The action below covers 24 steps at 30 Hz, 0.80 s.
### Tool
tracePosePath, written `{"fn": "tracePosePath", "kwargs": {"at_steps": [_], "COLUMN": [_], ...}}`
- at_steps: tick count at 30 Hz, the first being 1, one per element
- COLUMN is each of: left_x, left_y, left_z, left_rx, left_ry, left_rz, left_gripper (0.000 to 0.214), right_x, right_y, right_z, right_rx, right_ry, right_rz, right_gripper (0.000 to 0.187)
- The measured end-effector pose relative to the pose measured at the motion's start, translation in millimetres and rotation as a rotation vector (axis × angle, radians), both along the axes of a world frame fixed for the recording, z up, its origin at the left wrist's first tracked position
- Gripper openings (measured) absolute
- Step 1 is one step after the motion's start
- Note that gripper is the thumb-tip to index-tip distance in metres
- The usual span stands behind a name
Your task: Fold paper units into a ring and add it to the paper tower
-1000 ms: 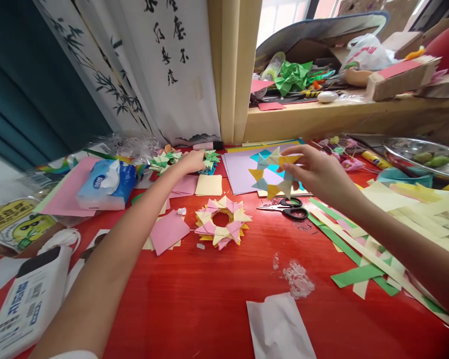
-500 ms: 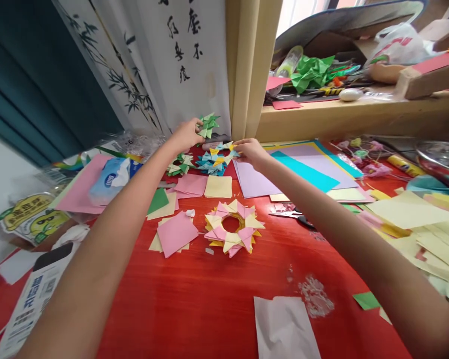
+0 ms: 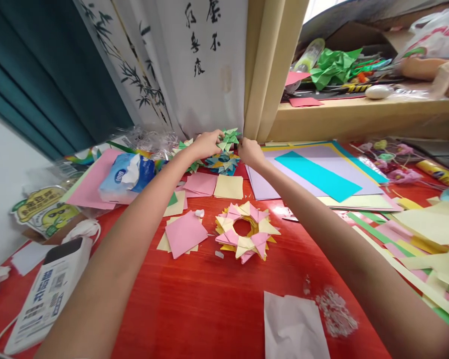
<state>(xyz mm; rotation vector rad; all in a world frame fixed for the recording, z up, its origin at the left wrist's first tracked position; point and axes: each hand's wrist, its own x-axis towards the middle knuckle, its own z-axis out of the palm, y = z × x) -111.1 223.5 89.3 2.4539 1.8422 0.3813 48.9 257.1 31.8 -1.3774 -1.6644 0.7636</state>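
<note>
While left hand [image 3: 205,144] pinches spiky green paper star [image 3: 229,138], right hand [image 3: 250,151] beside

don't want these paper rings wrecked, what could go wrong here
The left hand pinches the green ring at its edge; a tight grip could crumple or unlock it. It hangs over the blue ring, which could be knocked askew. The pink and yellow ring lies between the forearms; a lowered arm might flatten it.

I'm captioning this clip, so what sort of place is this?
Probably a home craft table by a window: a folded paper ring and coloured sheets lie on the red table, with a curtain and cluttered sill behind.
</note>
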Motion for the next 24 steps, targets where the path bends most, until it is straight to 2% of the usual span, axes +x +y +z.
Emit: {"fn": "tracePosePath", "kwargs": {"at_steps": [4, 8, 13, 17, 20, 24], "left_x": [6, 8, -5, -24, -30, -22], "left_y": [-1, -1, 1, 1, 0, -1], "left_z": [-16.4, -28.4, -21.3, -16.0, -21.8, -32.8], "left_rx": [-0.046, -0.067, -0.163, -0.123, -0.101, -0.051], "left_ry": [0.088, 0.148, 0.096, 0.169, 0.305, 0.384], "left_rz": [-0.069, -0.1, -0.148, -0.145, -0.17, -0.177], "left_gripper": [0.054, 0.055, 0.061, 0.056, 0.058, 0.058], "right_x": [11, 17, 21, 22, 21, 19], "right_y": [2, -1, -9, -13, -15, -18], "right_z": [0.4, -1.4, -1.9, -1.6, -0.5, 1.6], "right_rx": [-0.146, -0.23, -0.297, -0.328, -0.343, -0.357], "right_ry": [0.126, 0.219, 0.282, 0.294, 0.292, 0.285], "right_rz": [0.014, 0.059, 0.152, 0.231, 0.275, 0.302], "right_gripper": [0.009, 0.014, 0.019, 0.018, 0.017, 0.015]}}
